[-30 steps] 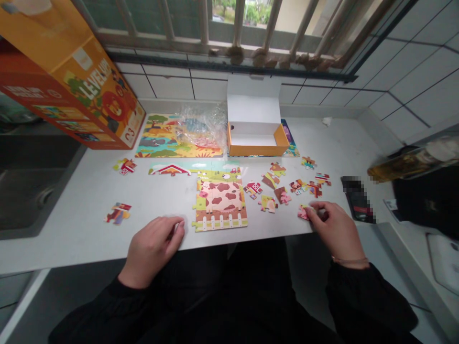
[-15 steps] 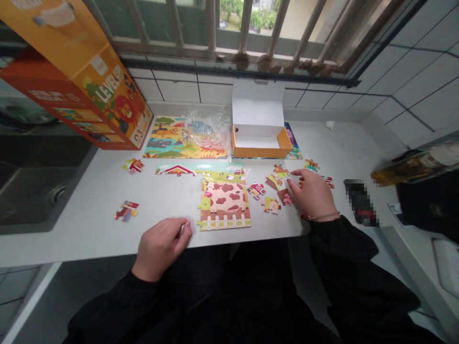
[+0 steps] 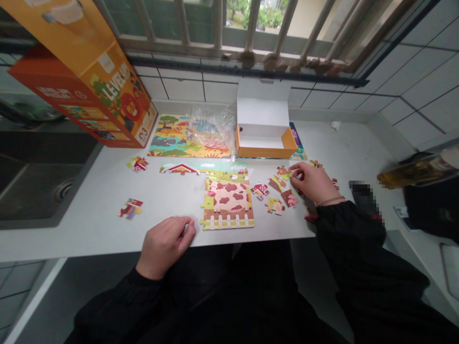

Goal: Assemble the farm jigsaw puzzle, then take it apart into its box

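Observation:
My left hand (image 3: 167,246) rests at the counter's front edge, fingers curled in and nothing showing in them. To its right lies a partly joined puzzle (image 3: 229,198) with a spotted cow above a white fence. A joined strip with a red roof (image 3: 181,168) extends left from its top. My right hand (image 3: 312,182) is over the loose pieces on the right, its thumb and index closed at the edge of a puzzle piece (image 3: 284,172). Near it lie a barn piece (image 3: 260,190), a pig piece (image 3: 289,198) and a yellow-green piece (image 3: 275,205). Some pieces are partly hidden by that hand.
Two loose pieces, one with a barn (image 3: 137,164) and one multicoloured (image 3: 131,209), lie at left. Behind are an open orange box (image 3: 265,150), a picture board (image 3: 168,143), clear plastic wrap (image 3: 211,126) and a tall puzzle box (image 3: 118,105). A sink (image 3: 32,191) borders the left.
My right thumb and index have drawn closer together at a puzzle piece. My left hand keeps its curled pose. The whole view has shifted slightly.

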### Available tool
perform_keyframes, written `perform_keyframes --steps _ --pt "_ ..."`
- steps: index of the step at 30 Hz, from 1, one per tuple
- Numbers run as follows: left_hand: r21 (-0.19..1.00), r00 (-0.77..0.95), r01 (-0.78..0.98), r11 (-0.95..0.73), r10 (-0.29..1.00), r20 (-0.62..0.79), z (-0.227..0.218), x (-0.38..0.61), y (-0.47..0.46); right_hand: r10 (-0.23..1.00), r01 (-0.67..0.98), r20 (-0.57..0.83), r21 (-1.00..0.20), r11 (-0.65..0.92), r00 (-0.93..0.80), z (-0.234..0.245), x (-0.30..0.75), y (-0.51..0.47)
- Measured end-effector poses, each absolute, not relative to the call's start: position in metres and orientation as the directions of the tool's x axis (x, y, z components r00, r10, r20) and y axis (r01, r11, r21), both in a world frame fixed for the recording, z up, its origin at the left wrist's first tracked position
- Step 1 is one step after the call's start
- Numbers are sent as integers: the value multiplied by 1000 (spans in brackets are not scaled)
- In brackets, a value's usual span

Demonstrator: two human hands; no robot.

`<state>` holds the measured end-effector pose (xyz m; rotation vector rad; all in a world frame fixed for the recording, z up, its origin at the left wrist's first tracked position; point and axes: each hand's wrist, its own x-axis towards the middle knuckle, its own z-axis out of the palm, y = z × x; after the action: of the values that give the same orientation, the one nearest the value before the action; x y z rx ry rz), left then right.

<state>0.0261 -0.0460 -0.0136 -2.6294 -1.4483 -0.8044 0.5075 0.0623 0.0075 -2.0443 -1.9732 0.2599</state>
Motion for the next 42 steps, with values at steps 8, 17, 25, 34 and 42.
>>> perform_keyframes --steps 8,17,25,34,42 --pt "194 432 804 -563 775 461 -10 28 -46 996 953 81 -303 -19 45 4 509 64" --pt "205 428 800 -564 776 464 -12 28 -45 996 935 76 -348 74 -51 2 516 70" --pt "196 437 800 -568 774 459 -12 27 -45 994 959 107 -283 9 23 0 511 65" --pt "196 435 800 -567 773 462 -12 27 -46 971 922 165 -374 -98 171 3 499 51" --pt "206 432 799 -565 777 458 -12 27 -45 941 887 241 -449 -109 238 4 482 36"
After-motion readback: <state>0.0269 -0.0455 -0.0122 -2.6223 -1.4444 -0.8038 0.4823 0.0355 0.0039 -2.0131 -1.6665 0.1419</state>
